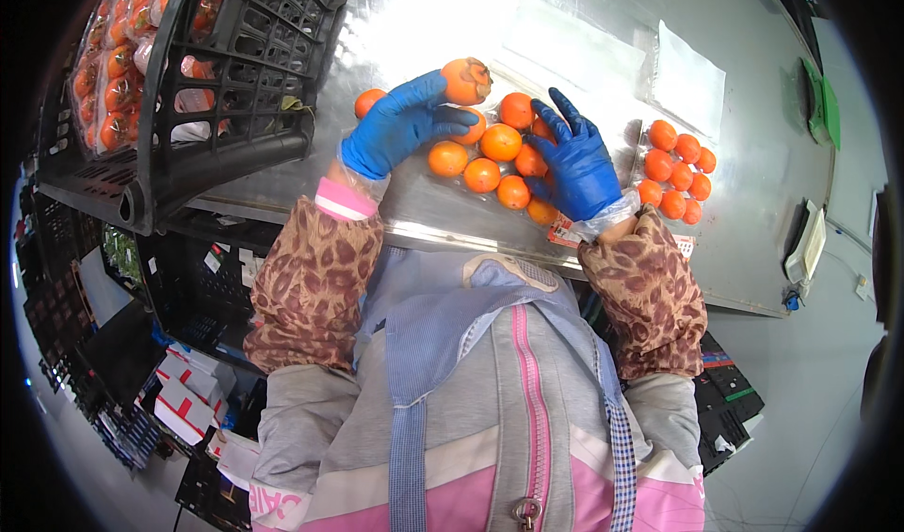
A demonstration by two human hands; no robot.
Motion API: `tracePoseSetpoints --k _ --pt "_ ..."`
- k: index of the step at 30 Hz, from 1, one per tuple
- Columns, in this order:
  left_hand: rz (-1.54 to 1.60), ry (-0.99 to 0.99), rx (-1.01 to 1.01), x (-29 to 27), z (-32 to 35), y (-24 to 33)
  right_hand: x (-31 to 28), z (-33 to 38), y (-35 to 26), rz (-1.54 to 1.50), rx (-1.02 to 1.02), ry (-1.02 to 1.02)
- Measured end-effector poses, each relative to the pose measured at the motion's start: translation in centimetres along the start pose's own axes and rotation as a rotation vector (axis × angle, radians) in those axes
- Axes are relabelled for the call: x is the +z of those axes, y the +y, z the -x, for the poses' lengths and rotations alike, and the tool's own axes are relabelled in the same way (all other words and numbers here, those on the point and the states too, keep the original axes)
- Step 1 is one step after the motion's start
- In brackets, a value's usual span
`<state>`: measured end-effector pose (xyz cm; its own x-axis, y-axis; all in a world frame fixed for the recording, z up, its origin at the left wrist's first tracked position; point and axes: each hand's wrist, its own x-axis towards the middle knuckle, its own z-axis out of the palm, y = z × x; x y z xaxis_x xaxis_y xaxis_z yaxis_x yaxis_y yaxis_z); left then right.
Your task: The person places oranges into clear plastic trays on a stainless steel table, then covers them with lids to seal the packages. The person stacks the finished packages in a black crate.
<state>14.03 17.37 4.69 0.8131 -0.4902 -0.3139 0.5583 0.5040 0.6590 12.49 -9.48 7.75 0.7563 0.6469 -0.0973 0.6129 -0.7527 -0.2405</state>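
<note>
Both my hands wear blue gloves over patterned sleeve covers. My left hand (400, 122) holds one orange persimmon (466, 80) lifted above the steel table (424, 24). A loose cluster of several persimmons (499, 160) lies on the table between my hands. My right hand (576, 160) rests flat on the right side of that cluster, fingers spread. A clear packed tray of persimmons (676, 169) lies just right of my right hand.
A black plastic crate (235, 89) stands tilted at the left, with bagged persimmons (113, 61) behind it. Clear plastic bags (687, 80) lie at the table's back right. More black crates (188, 297) sit below the table edge on the left.
</note>
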Motion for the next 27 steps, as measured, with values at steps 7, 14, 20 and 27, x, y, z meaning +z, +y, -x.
tracePoseSetpoints --k 7,14,20,27 --pt "0.086 0.024 0.042 -0.2 1.3 -1.2 -0.7 -0.4 0.3 -0.007 -0.051 -0.035" --pt "0.127 0.030 0.043 -0.5 2.1 -1.9 0.1 -0.8 0.7 0.000 -0.011 -0.014" --pt "0.105 0.045 0.050 -0.6 2.9 -2.0 0.4 -0.6 0.6 -0.066 -0.026 0.027" --pt "0.020 0.163 0.186 -1.0 5.2 -2.3 -0.5 0.1 0.6 -0.101 -0.043 0.052"
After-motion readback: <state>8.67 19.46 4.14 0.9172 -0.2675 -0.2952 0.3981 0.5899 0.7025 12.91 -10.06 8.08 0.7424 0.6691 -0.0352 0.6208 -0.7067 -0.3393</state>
